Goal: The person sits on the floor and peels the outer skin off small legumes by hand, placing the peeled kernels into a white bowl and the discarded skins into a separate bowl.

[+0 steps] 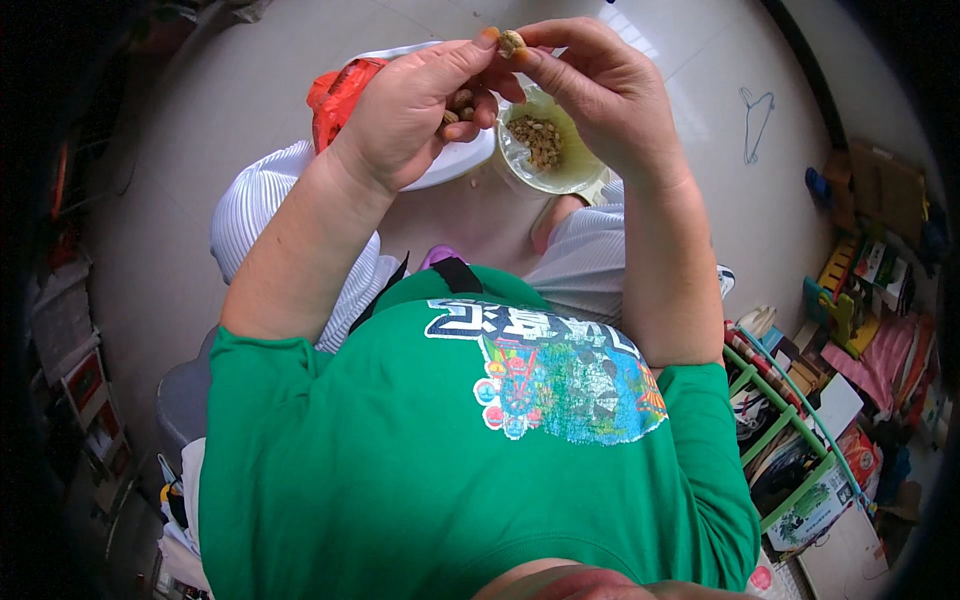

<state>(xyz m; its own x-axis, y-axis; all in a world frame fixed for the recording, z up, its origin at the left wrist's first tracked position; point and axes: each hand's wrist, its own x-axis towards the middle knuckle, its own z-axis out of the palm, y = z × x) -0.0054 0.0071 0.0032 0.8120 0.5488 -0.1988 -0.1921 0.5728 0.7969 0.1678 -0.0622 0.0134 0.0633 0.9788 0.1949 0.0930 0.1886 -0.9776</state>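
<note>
My left hand (410,110) is curled round several brown, unshelled peanuts (458,107), its thumb raised near my right hand. Between the fingertips of my right hand (605,95) is a pale peanut (511,43), pinched near the left thumb's tip. Below my hands a cream bucket (580,160) with a clear liner holds many shell bits (533,140). A red plastic bag (332,100) lies on a white rounded surface (450,165), partly hidden behind my left hand.
My knees in striped trousers flank the bucket. A blue hanger (755,125) lies on the tiled floor (720,200) at right. Cardboard (885,185), a green rack (770,410) and piled clutter line the right side. More stacked items (90,400) stand at left.
</note>
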